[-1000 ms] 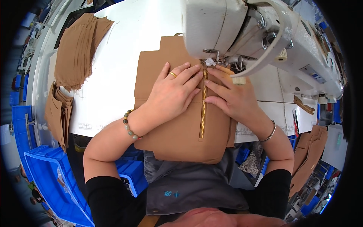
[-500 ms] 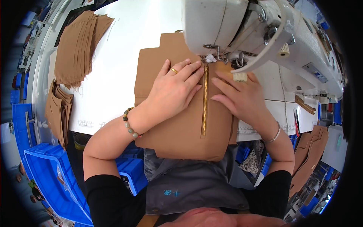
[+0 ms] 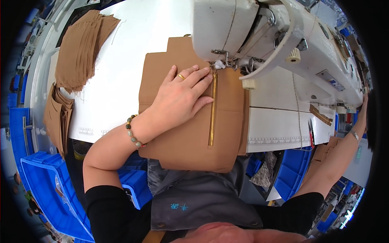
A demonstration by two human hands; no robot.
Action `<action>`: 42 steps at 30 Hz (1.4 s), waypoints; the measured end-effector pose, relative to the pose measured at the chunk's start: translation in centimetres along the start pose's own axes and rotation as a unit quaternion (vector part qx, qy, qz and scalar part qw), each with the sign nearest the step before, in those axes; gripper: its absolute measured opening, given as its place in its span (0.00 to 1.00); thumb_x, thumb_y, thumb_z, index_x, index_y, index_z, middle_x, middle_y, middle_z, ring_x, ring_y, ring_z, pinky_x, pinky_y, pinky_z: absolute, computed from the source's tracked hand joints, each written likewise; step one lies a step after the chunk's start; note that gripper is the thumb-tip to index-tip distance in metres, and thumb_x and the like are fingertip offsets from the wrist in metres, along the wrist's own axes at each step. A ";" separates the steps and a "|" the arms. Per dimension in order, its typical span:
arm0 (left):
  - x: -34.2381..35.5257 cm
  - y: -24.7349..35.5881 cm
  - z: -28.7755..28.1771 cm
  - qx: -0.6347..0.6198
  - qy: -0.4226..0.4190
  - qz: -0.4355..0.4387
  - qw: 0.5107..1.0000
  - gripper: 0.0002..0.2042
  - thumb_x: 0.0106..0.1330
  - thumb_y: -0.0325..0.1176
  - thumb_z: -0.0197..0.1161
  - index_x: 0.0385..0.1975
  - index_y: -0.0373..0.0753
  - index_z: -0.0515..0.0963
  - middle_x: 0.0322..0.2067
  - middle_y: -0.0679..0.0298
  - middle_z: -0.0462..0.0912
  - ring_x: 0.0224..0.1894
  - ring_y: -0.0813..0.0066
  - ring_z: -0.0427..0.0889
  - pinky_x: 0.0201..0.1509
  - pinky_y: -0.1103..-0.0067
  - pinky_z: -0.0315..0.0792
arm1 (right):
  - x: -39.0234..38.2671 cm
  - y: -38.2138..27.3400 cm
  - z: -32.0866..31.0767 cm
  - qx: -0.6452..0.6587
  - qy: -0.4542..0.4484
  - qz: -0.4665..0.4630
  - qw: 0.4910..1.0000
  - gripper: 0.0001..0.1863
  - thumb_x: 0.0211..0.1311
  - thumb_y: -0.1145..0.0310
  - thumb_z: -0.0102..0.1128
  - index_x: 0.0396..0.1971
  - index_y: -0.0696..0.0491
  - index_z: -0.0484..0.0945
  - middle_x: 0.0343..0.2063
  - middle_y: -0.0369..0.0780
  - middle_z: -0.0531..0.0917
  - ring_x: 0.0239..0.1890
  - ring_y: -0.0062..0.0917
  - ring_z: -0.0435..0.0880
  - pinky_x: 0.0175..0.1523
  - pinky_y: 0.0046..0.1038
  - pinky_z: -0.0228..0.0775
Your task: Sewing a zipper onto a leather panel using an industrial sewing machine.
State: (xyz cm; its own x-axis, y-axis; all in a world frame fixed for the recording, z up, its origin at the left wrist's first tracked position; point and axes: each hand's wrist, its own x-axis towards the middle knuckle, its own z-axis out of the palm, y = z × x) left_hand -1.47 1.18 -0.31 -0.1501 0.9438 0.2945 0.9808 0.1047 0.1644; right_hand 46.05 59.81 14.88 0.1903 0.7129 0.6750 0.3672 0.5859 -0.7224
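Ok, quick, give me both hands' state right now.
Left hand: open, palm down on the brown fabric panel, beside the gold zipper.
Right hand: by the sewing machine's far right end; grip cannot be told.

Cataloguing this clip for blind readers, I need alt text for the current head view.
A person's left hand lies on brown fabric beside a gold zipper at a white sewing machine. The right hand, hard to make out, is at the far right edge.
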 end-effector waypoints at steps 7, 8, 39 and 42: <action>0.1 0.1 -0.1 -0.003 0.003 0.003 1.000 0.25 0.72 0.50 0.63 0.61 0.38 0.79 0.65 0.60 0.79 0.67 0.57 0.78 0.68 0.48 0.70 | 1.0 6.5 -0.6 0.121 -0.054 0.161 0.978 0.17 0.72 0.66 0.67 0.52 0.62 0.82 0.47 0.44 0.87 0.50 0.33 0.86 0.56 0.40 0.79; 0.1 0.1 -0.1 -0.004 -0.006 0.002 1.000 0.25 0.72 0.49 0.63 0.61 0.38 0.79 0.65 0.60 0.79 0.66 0.57 0.77 0.68 0.48 0.70 | 0.5 6.7 -0.7 0.143 -0.043 0.179 0.972 0.18 0.72 0.66 0.68 0.53 0.63 0.83 0.48 0.45 0.88 0.51 0.33 0.87 0.57 0.40 0.80; 0.3 0.3 -0.4 0.002 0.004 0.001 1.000 0.28 0.68 0.52 0.67 0.62 0.40 0.79 0.63 0.60 0.80 0.67 0.58 0.76 0.69 0.51 0.69 | -23.6 -13.8 3.4 0.075 0.162 -0.399 0.900 0.20 0.78 0.61 0.54 0.45 0.67 0.75 0.43 0.53 0.84 0.45 0.41 0.86 0.57 0.34 0.81; 0.3 0.2 -0.3 0.002 0.002 0.001 1.000 0.29 0.68 0.52 0.67 0.62 0.40 0.79 0.63 0.60 0.80 0.67 0.59 0.76 0.70 0.51 0.68 | -29.7 -17.0 6.5 0.152 -0.019 -0.545 0.824 0.17 0.79 0.62 0.51 0.45 0.64 0.76 0.42 0.52 0.84 0.43 0.40 0.86 0.57 0.43 0.80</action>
State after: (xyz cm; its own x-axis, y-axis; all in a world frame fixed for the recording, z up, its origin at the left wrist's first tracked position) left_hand -1.40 1.39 0.13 -0.1478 0.9427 0.2991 0.9819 0.1035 0.1589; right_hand 28.19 31.20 6.19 -0.1326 -0.2928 0.9469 0.0552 0.9517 0.3020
